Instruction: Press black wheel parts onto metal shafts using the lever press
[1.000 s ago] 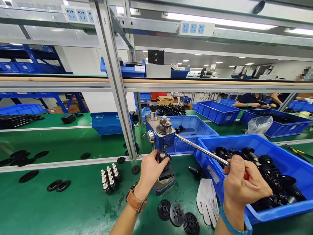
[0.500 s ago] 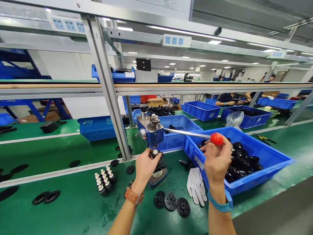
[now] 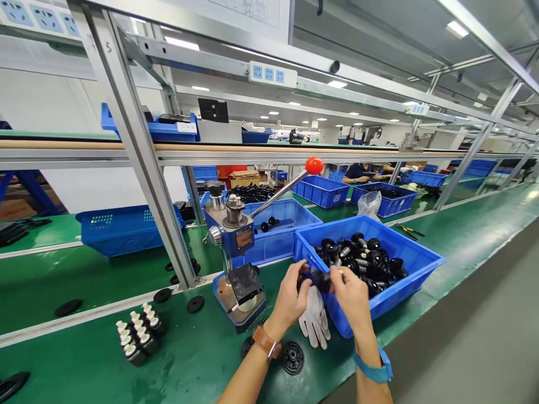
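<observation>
1. Holding a black part (image 3: 320,281) between my left hand (image 3: 291,294) and right hand (image 3: 349,289), I have it near the blue bin (image 3: 400,294) at two o'clock; a glove (image 3: 314,320) lies at six.
2. My left thumb and fingers curl round one end; my right fingertips pinch the other. Blur hides whether it is one piece or two.
3. Best, I judge, is light, even pressure from both sides, ends in line, wrists loose, clear of the bin's wall.
4. Dark, rounded, probably smooth, it could turn between my fingertips, so a firm pinch seems wise.
5. At two o'clock, glossy black pieces (image 3: 362,258) heap up inside the smooth bin.
6. Between nine and ten stands the blue metal press (image 3: 236,238); its shiny lever (image 3: 280,193) ends in a round red knob (image 3: 314,165) at twelve.
7. At seven lies a ribbed black disc (image 3: 293,358); the glove looks soft and creased.
</observation>
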`<state>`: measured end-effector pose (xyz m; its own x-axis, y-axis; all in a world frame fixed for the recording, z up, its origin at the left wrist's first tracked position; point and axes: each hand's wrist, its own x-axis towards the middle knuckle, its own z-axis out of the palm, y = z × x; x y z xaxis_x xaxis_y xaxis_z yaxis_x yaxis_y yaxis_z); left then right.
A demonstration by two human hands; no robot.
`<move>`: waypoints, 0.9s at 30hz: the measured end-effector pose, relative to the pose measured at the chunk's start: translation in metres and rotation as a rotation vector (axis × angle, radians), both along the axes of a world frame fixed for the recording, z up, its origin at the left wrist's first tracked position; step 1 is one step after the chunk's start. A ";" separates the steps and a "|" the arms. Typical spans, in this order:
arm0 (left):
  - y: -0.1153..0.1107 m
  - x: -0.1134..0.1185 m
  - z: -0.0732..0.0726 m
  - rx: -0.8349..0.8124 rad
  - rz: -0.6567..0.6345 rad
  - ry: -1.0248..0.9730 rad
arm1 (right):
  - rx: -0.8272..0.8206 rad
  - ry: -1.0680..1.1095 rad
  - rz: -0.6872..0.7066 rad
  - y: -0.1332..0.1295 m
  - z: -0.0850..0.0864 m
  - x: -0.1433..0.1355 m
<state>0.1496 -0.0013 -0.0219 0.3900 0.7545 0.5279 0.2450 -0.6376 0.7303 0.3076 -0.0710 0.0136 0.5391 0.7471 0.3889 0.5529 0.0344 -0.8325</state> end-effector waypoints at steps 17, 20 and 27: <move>0.007 0.009 -0.039 -0.266 0.343 0.569 | 0.438 0.139 -0.046 0.047 0.103 -0.021; -0.024 -0.021 -0.001 -0.157 0.333 0.389 | 0.601 0.118 0.089 0.062 0.153 -0.041; -0.035 -0.118 0.069 -0.054 0.524 0.018 | 0.756 -0.014 0.347 0.099 0.224 -0.061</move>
